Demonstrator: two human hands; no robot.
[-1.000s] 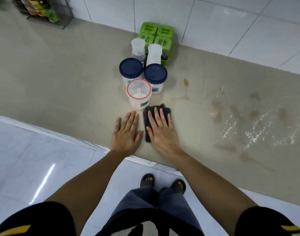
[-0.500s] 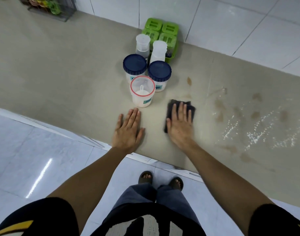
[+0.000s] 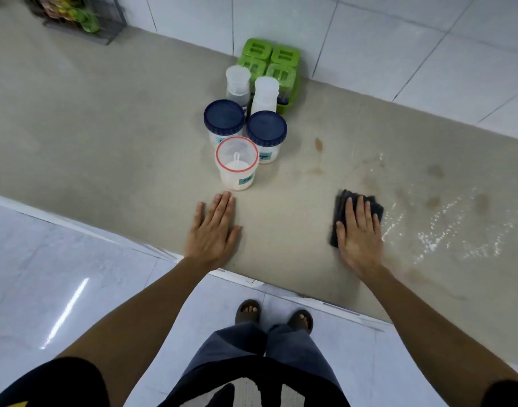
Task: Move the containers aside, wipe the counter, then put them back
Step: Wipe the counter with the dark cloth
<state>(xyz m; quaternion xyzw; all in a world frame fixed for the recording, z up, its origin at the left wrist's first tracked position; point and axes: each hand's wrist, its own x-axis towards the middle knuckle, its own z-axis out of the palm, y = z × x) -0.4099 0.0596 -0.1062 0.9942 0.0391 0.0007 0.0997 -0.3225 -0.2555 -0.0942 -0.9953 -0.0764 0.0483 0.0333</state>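
Now pressing dark cloth (image 3: 338, 212) flat under spread right hand (image 3: 358, 230), long axis running away from body (left hand (image 3: 213, 230) flat on desk (image 3: 105, 136), fingers straight)

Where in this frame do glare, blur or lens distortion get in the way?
Head view: glare sparkles on the wet counter right of the cloth; a light streak on the floor; the wire basket at top left is smeared; wide-angle bends the counter edge; both hands stay fairly sharp.

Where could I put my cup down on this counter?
Left of the jars, the counter is bare up to the wire basket. Between the left hand and the cloth too. Right of the cloth it's wet and stained.
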